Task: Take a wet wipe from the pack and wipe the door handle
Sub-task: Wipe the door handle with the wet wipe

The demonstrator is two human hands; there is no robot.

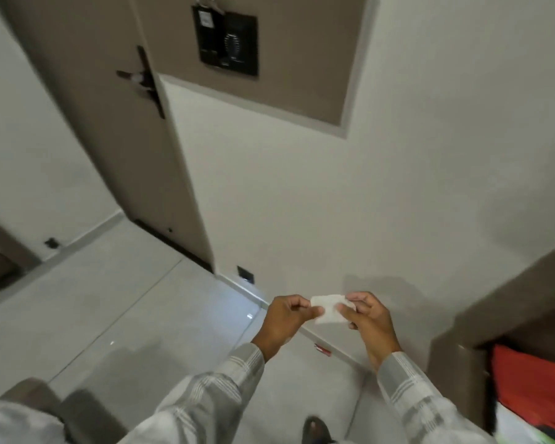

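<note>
A small white wet wipe [326, 309] is stretched between both hands at lower centre. My left hand [287, 318] pinches its left edge and my right hand [367, 318] pinches its right edge. The dark door handle [132, 75] sticks out from a brown door [109, 129] at upper left, far above and left of my hands. No wipe pack is in view.
A black wall panel [228, 43] hangs to the right of the door. A brown cabinet edge [494, 302] and red cloth [526, 386] lie at lower right. A small red item [322, 349] rests on the pale tiled floor [109, 299] by the skirting.
</note>
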